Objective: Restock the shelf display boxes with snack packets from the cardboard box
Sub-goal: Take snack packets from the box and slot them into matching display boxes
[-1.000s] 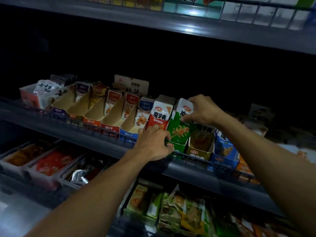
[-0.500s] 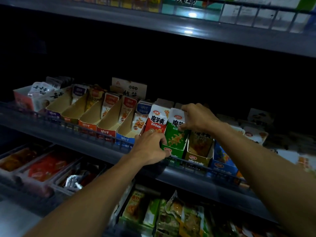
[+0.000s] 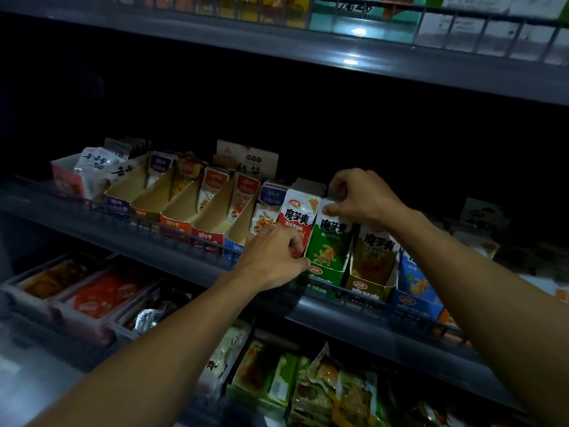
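Note:
A row of slanted display boxes stands on the middle shelf (image 3: pixel 172 266). My right hand (image 3: pixel 360 195) pinches the white top edge of the green snack packets (image 3: pixel 331 241), which stand upright in the green display box (image 3: pixel 323 274). My left hand (image 3: pixel 274 257) grips the lower left front of that green box, its fingers curled against the red packet (image 3: pixel 297 215) beside it. A brown box of packets (image 3: pixel 374 260) stands just right of the green one. The cardboard box is not in view.
To the left, several display boxes (image 3: pixel 181 208) are nearly empty, with a few packets at the back. A blue box (image 3: pixel 414 288) sits at the right. Trays of snacks (image 3: pixel 101 291) fill the lower shelf, and a wire rail (image 3: pixel 363 298) runs along the middle shelf's front.
My right hand has pushed the green packets down into their box and shifted its grip along their top. My left hand stayed at the box front. The view has shifted slightly.

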The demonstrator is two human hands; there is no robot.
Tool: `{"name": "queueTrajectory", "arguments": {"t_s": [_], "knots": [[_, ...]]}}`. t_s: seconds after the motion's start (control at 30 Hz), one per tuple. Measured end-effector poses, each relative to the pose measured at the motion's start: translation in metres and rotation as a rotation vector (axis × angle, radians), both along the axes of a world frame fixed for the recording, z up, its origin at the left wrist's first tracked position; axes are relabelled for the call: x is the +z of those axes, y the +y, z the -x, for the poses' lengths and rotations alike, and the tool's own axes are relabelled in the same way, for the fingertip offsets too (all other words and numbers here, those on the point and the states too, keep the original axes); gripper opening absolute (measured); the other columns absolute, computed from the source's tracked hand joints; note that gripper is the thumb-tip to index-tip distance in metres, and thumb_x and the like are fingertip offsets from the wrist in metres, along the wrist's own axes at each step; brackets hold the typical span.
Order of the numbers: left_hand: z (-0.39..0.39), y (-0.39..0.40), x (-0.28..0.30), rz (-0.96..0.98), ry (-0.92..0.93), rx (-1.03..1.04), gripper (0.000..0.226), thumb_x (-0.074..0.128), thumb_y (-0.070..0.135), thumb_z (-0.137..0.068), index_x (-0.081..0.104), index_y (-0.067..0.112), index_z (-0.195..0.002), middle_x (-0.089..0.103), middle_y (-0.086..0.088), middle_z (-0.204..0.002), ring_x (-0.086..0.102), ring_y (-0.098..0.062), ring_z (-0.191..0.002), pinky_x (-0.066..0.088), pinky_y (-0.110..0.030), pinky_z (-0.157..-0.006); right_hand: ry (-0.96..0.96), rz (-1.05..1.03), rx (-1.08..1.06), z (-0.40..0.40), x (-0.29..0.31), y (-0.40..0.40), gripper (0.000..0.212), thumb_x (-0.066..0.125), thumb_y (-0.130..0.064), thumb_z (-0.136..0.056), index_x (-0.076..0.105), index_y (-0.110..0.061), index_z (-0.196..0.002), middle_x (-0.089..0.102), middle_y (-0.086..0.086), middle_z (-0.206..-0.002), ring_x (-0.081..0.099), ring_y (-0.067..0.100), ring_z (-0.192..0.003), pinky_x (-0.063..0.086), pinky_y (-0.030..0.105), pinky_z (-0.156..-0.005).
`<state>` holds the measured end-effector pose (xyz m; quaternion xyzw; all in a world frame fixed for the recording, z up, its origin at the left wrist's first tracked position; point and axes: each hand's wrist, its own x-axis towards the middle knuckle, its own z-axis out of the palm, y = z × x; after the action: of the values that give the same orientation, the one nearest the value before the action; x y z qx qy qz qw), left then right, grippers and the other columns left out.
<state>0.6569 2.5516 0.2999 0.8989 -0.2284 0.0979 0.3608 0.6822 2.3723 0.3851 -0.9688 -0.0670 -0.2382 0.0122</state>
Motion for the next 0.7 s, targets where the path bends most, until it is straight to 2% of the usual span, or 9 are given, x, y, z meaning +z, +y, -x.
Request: {"name": "queueTrajectory", "arguments": {"t_s": [0.13,0.23,0.4,0.53,0.7], "knots": [[0.013,0.032,-0.003,0.013,0.0,0.023,0.018,0.077,0.035,-0.08,0.061,0.028,-0.082,0.059,0.011,-0.094,0.058,-0.01,-0.092,0.05,-0.038,-0.09,-0.027,0.017,0.083,0.003,-0.002,0.046,0.042,0.076,-0.037,-0.083,0.062,-0.015,-0.116,0.064,0.003,-0.111,0.06,0.02,-0.096,0.054,0.037,-0.08],[0.026,0.069,-0.008,-0.04,0.01,0.061,0.022,0.076,0.04,-0.079,0.056,0.032,-0.076,0.055,0.015,-0.088,0.057,-0.011,-0.089,0.049,-0.035,-0.085,-0.012,0.009,0.183,0.008,-0.012,0.087,0.035,0.076,-0.038,-0.08,0.064,-0.018,-0.106,0.064,-0.001,-0.099,0.06,0.019,-0.092,0.053,0.039,-0.079],[0.059,0.153,-0.024,-0.133,0.049,0.177,0.029,0.075,0.041,-0.079,0.048,0.032,-0.073,0.057,0.013,-0.088,0.059,-0.014,-0.09,0.05,-0.036,-0.084,0.107,-0.034,0.334,0.017,-0.031,0.167,0.03,0.076,-0.035,-0.076,0.065,-0.019,-0.099,0.063,-0.002,-0.089,0.062,0.022,-0.09,0.053,0.039,-0.078],[0.09,0.228,-0.047,-0.181,0.079,0.284,0.029,0.073,0.043,-0.078,0.047,0.033,-0.071,0.055,0.012,-0.083,0.059,-0.015,-0.086,0.046,-0.032,-0.076,0.173,-0.074,0.467,0.023,-0.054,0.245,0.027,0.078,-0.038,-0.074,0.063,-0.021,-0.088,0.065,0.0,-0.084,0.063,0.023,-0.083,0.053,0.038,-0.071],[0.139,0.316,-0.08,-0.167,0.15,0.43,0.023,0.07,0.042,-0.079,0.051,0.03,-0.077,0.054,0.012,-0.088,0.057,-0.013,-0.085,0.051,-0.036,-0.077,0.293,-0.087,0.675,0.044,-0.091,0.346,0.032,0.078,-0.038,-0.078,0.064,-0.018,-0.1,0.063,-0.004,-0.09,0.061,0.018,-0.084,0.052,0.039,-0.071]]}}
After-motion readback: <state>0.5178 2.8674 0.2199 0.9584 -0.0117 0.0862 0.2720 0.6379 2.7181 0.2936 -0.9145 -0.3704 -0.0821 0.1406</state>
